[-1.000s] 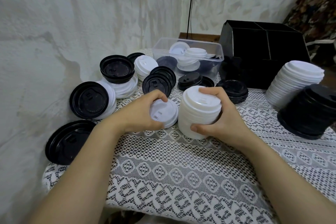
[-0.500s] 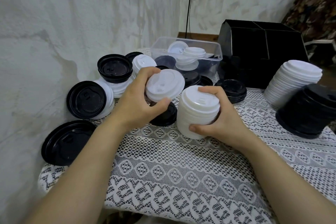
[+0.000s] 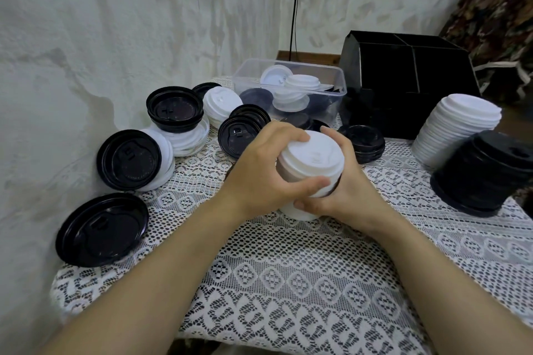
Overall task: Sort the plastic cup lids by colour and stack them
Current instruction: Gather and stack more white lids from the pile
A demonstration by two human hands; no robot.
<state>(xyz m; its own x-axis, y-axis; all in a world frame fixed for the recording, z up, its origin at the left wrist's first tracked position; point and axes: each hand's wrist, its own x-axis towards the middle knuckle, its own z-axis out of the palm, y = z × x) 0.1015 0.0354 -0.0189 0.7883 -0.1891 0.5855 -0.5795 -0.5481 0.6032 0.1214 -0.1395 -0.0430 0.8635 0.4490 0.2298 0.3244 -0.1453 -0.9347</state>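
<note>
Your left hand point(image 3: 259, 170) is curled around a white lid point(image 3: 313, 154) that sits on top of the short white stack point(image 3: 300, 210) in the middle of the lace tablecloth point(image 3: 288, 282); the fingers wrap over the lid's far edge and the thumb presses its near rim, so the grip is closed on it. Your right hand point(image 3: 346, 184) cups the right side of that same stack, fingers bent round behind it and thumb low on the near side, closed on the stack. Whether the lid is fully seated cannot be told, as your hands cover the join. Around you, loose black lids point(image 3: 239, 135) and white lids point(image 3: 222, 102) lie mixed to the left near the wall, with one large black lid point(image 3: 101, 229) at the table's left edge. A clear plastic tub point(image 3: 291, 89) behind the stack holds more lids of both colours. To the right, a tall leaning white stack point(image 3: 455, 127) stands just behind a black stack point(image 3: 484, 173), the two touching. A low pile of black lids point(image 3: 366, 144) sits just beyond your right hand, in front of a black organiser box point(image 3: 409, 86).
</note>
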